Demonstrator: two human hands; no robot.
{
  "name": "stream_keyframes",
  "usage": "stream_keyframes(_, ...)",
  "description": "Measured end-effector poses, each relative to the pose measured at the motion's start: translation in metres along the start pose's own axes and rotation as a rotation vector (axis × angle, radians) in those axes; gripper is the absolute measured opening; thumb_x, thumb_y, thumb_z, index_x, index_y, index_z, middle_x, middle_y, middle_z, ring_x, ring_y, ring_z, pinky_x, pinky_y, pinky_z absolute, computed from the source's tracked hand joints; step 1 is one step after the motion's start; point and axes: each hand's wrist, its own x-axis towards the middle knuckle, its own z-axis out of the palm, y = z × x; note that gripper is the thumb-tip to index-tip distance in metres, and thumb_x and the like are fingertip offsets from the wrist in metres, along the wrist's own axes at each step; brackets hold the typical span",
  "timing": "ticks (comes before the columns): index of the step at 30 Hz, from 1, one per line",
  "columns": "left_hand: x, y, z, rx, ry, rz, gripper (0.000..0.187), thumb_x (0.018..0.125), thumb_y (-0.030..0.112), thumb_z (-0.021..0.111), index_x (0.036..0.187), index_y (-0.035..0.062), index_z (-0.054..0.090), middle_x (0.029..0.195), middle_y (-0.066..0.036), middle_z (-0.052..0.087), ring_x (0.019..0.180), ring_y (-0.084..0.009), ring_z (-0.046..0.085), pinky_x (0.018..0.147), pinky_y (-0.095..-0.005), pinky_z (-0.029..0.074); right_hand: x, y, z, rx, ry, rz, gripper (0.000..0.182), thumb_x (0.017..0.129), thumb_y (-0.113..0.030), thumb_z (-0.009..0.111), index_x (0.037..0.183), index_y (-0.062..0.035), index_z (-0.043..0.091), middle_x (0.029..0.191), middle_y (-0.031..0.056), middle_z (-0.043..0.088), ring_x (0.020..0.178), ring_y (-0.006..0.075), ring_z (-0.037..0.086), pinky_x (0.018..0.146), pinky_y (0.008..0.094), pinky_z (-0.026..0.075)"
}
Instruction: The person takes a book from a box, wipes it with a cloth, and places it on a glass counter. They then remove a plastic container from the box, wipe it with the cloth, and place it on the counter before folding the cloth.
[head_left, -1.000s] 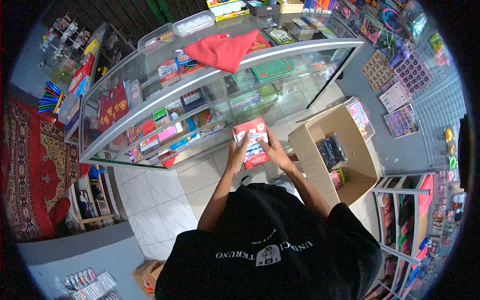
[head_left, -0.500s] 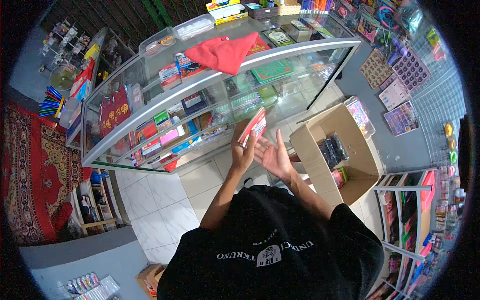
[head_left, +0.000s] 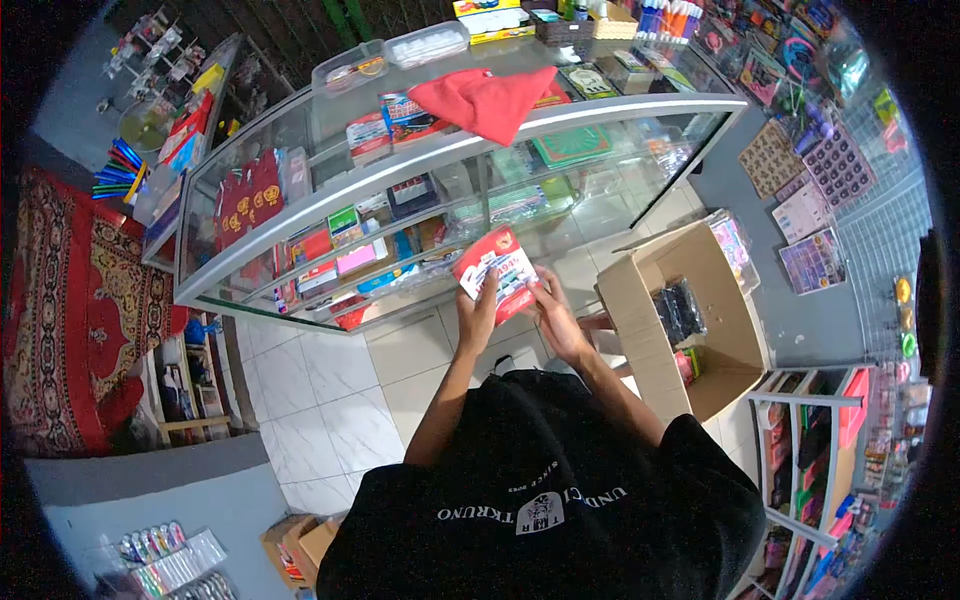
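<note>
A thin red-and-white booklet (head_left: 508, 262) with "1945" printed on its cover is held in front of my chest, cover facing up. My left hand (head_left: 478, 316) grips its lower left side, thumb lying over the cover. At the right edge, my right hand (head_left: 556, 318) pinches the booklet's lower corner. Just beyond it stands the glass display case (head_left: 445, 170), with stationery and books on its shelves. An open cardboard box (head_left: 640, 345) is to the right of my right hand, with a black plastic-wrapped pack (head_left: 680, 312) inside.
On the case top lie a red cloth (head_left: 490, 103), books and clear plastic tubs (head_left: 428, 44). A rack of goods (head_left: 810, 440) stands at the lower right. A patterned red rug (head_left: 90, 320) is at the far left, and small cartons (head_left: 295, 550) sit at lower left.
The booklet has turned from edge-on to show its cover. My right hand, open and apart before, has closed on its right edge. The view has shifted slightly.
</note>
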Motion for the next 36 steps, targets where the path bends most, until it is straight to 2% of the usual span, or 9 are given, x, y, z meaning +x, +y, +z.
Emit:
stream_keyframes(5, -0.007, -0.023, -0.043, 0.009, 0.002, -0.155, 0.034, 0.095, 0.026, 0.057, 0.115, -0.0015, 0.056, 0.106, -0.004, 0.063, 0.090, -0.0107, 0.061, 0.077, -0.0266, 0.050, 0.012, 0.014, -0.012, -0.468, -0.319, -0.084, 0.029, 0.095, -0.012, 0.053, 0.122, -0.0009, 0.050, 0.115, 0.0062, 0.059, 0.107, 0.0111, 0.053, 0.093, 0.0265, 0.041)
stream_keyframes(9, -0.018, -0.021, -0.057, 0.015, 0.075, -0.247, 0.039, 0.095, 0.032, 0.055, 0.115, -0.0014, 0.057, 0.106, -0.006, 0.063, 0.093, -0.0126, 0.061, 0.078, -0.0278, 0.050, 0.017, 0.032, -0.012, -0.579, -0.341, -0.101, 0.029, 0.093, -0.010, 0.057, 0.121, -0.0006, 0.052, 0.108, 0.0064, 0.063, 0.099, 0.0122, 0.058, 0.087, 0.0278, 0.047)
stream_keyframes(13, -0.019, -0.029, -0.074, -0.090, 0.077, -0.233, 0.037, 0.098, 0.031, 0.049, 0.118, -0.0003, 0.052, 0.104, -0.006, 0.061, 0.089, -0.0099, 0.059, 0.078, -0.0265, 0.047, 0.024, 0.039, -0.001, -0.533, -0.353, -0.062, 0.029, 0.093, -0.012, 0.058, 0.120, -0.0030, 0.054, 0.106, 0.0067, 0.065, 0.094, 0.0129, 0.061, 0.080, 0.0290, 0.052)
stream_keyframes(16, -0.021, -0.020, -0.096, 0.194, 0.027, -0.183, 0.041, 0.099, 0.033, 0.046, 0.124, 0.0000, 0.047, 0.115, -0.008, 0.056, 0.099, -0.0123, 0.057, 0.082, -0.0286, 0.048, 0.033, 0.038, 0.013, -0.343, -0.317, 0.111, 0.028, 0.093, -0.013, 0.057, 0.119, -0.0035, 0.054, 0.106, 0.0076, 0.065, 0.093, 0.0136, 0.062, 0.081, 0.0298, 0.052)
stream_keyframes(20, -0.034, -0.017, -0.114, 0.083, 0.023, -0.317, 0.038, 0.100, 0.030, 0.042, 0.125, 0.0001, 0.043, 0.116, -0.011, 0.054, 0.097, -0.0166, 0.058, 0.065, -0.0319, 0.057, 0.059, 0.048, 0.027, -0.323, -0.298, 0.170, 0.028, 0.093, -0.012, 0.054, 0.120, -0.0033, 0.054, 0.107, 0.0111, 0.064, 0.093, 0.0167, 0.063, 0.082, 0.0320, 0.053)
stream_keyframes(23, -0.028, -0.034, -0.131, -0.045, 0.051, -0.265, 0.035, 0.100, 0.028, 0.042, 0.122, 0.0001, 0.041, 0.108, -0.012, 0.057, 0.080, -0.0200, 0.064, 0.057, -0.0343, 0.059, 0.082, 0.056, 0.044, -0.392, -0.295, 0.297, 0.030, 0.093, -0.013, 0.055, 0.121, -0.0035, 0.053, 0.107, 0.0117, 0.064, 0.093, 0.0183, 0.064, 0.082, 0.0331, 0.053)
stream_keyframes(25, -0.018, -0.039, -0.137, 0.027, 0.099, -0.138, 0.030, 0.101, 0.024, 0.040, 0.118, -0.0006, 0.043, 0.098, -0.013, 0.059, 0.072, -0.0207, 0.065, 0.058, -0.0359, 0.060, 0.099, 0.065, 0.051, -0.387, -0.334, 0.271, 0.033, 0.092, -0.016, 0.056, 0.123, -0.0032, 0.052, 0.108, 0.0116, 0.063, 0.093, 0.0187, 0.064, 0.082, 0.0335, 0.053)
stream_keyframes(33, 0.077, -0.047, -0.195, 0.004, 0.150, -0.192, 0.030, 0.101, 0.023, 0.041, 0.118, -0.0013, 0.042, 0.095, -0.013, 0.060, 0.071, -0.0208, 0.064, 0.057, -0.0366, 0.060, 0.191, 0.094, 0.024, -0.261, -0.658, 0.291, 0.042, 0.094, -0.034, 0.056, 0.124, -0.0045, 0.051, 0.106, 0.0100, 0.064, 0.092, 0.0184, 0.064, 0.079, 0.0312, 0.052)
stream_keyframes(36, 0.128, -0.050, -0.213, 0.047, 0.239, -0.165, 0.029, 0.101, 0.022, 0.040, 0.117, -0.0018, 0.044, 0.094, -0.013, 0.060, 0.075, -0.0211, 0.064, 0.056, -0.0355, 0.060, 0.215, 0.069, -0.002, -0.612, -0.668, 0.419, 0.040, 0.094, -0.032, 0.056, 0.124, -0.0052, 0.051, 0.104, 0.0104, 0.065, 0.093, 0.0175, 0.064, 0.079, 0.0296, 0.051)
